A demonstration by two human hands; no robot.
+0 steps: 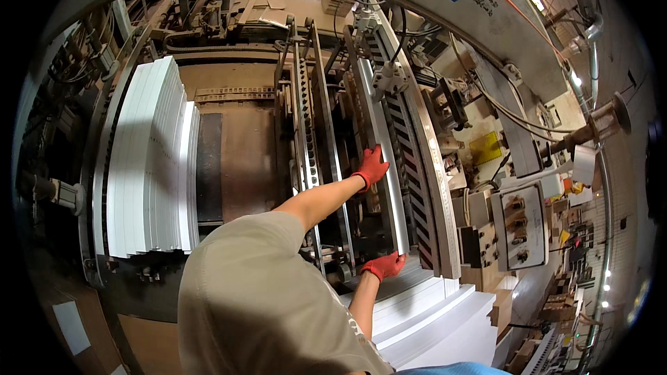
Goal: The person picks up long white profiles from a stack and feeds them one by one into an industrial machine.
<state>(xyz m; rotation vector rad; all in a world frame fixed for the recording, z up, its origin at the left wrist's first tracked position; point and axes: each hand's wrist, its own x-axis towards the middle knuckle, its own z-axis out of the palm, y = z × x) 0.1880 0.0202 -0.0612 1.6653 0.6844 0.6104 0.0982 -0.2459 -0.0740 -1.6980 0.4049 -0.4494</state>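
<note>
A long, narrow white panel (386,160) stands on edge in the machine's slot, running from the far side toward me. My left hand (372,168), in a red glove, reaches across to the panel's left side about midway along. Its fingers are spread, with the tips at or against the panel. My right hand (384,266), also red-gloved, is closed at the panel's near end, its fingertips on the corner. Part of that grip is hidden. Just below my right hand lies a stack of white panels (438,319).
Another tall stack of white panels (142,160) stands at the left. Metal rails (323,111) run left of my hands, and a striped machine beam (410,180) borders the right. A control box (521,226) sits farther right. An overhead beam (479,7) crosses the top.
</note>
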